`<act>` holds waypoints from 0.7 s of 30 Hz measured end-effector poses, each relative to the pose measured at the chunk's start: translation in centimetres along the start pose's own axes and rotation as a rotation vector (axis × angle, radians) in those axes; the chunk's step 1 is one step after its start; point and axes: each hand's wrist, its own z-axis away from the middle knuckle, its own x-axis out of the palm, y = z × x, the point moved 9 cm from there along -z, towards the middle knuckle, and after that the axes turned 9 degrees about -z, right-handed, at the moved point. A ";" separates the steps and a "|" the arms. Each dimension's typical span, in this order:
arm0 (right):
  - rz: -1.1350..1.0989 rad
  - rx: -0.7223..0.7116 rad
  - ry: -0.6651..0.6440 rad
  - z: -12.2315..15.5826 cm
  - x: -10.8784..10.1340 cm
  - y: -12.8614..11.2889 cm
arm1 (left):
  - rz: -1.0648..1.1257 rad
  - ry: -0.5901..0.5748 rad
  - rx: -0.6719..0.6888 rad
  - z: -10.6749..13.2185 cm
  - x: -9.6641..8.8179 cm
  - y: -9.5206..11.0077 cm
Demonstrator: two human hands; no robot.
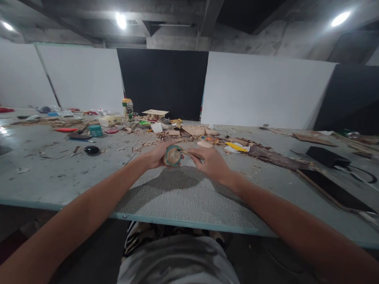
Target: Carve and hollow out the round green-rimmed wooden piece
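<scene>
My left hand [155,156] is closed around a small round wooden piece [173,155] with a greenish rim, held just above a grey mat [187,196] on the table. My right hand [211,163] is closed on a thin stick-like tool [193,155] whose tip touches the round piece. Both hands meet at the middle of the table, a little above its surface.
Wood scraps and shavings [189,135] litter the table behind the hands. A jar [127,109], a teal box [95,130] and a black round object [91,150] lie to the left. A black box [327,157] with a cable and a dark board [332,190] sit on the right.
</scene>
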 end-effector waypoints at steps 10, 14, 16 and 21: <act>-0.003 -0.008 -0.016 0.1 0.1 0.0 | 0.004 0.006 -0.020 -0.2 -0.2 -0.4; 0.007 -0.021 -0.023 0.2 0.3 0.2 | -0.001 -0.013 -0.021 -0.7 -0.4 -1.0; 0.008 -0.025 -0.034 0.3 0.4 0.3 | -0.007 -0.037 0.002 -0.9 -0.3 -1.1; -0.030 -0.048 -0.082 0.4 0.9 -0.1 | -0.087 -0.015 0.025 -1.0 -0.5 -1.0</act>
